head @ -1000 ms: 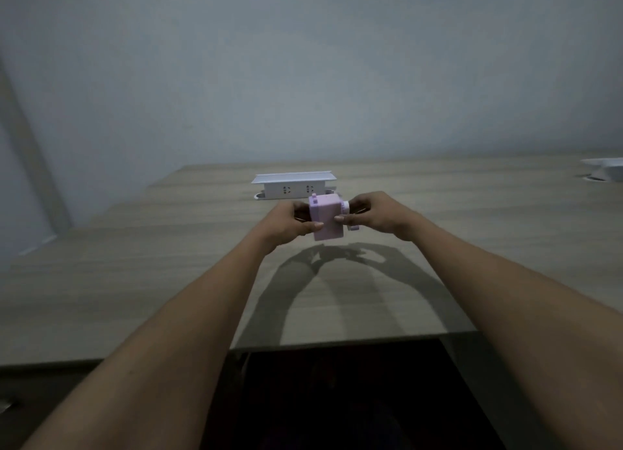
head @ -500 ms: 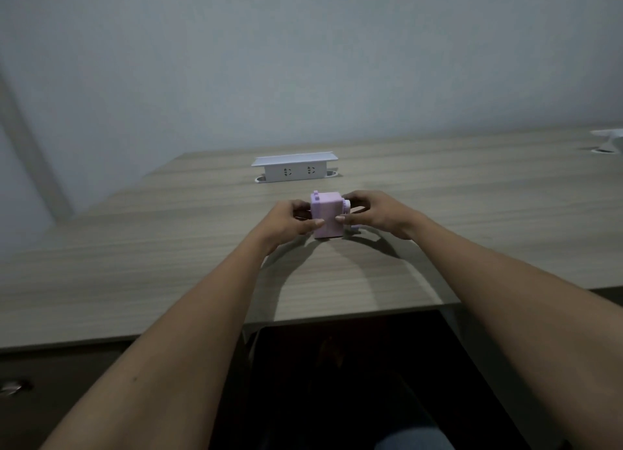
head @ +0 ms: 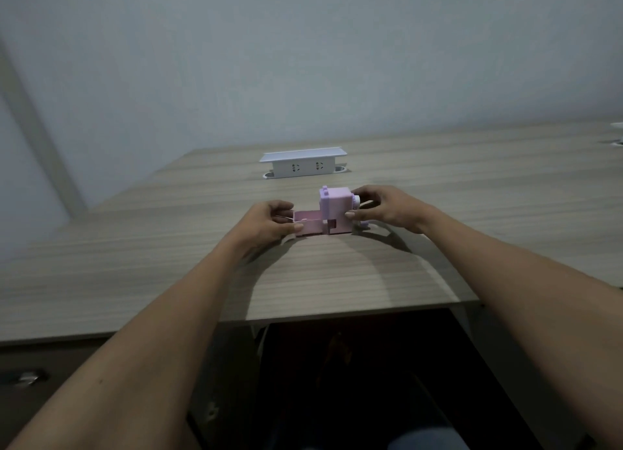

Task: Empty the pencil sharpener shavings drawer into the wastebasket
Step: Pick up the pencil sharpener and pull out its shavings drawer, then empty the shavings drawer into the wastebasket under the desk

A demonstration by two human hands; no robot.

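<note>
A small lilac pencil sharpener [head: 337, 203] stands on the wooden desk [head: 323, 274] in the middle of the view. My right hand [head: 387, 207] grips its right side, near the crank. Its pink shavings drawer [head: 308, 223] sticks out to the left, most of the way out of the body. My left hand [head: 268, 222] pinches the drawer's left end between thumb and fingers. What lies inside the drawer is too dim to make out. No wastebasket is in view.
A white pop-up socket box [head: 303, 162] stands on the desk behind the sharpener. Another white fitting [head: 617, 132] shows at the far right edge. Below the desk's front edge is a dark knee space, with a drawer handle [head: 28, 378] at lower left.
The sharpener came down from the air onto the desk. My left hand has since pulled the drawer out to the left while my right hand holds the body still.
</note>
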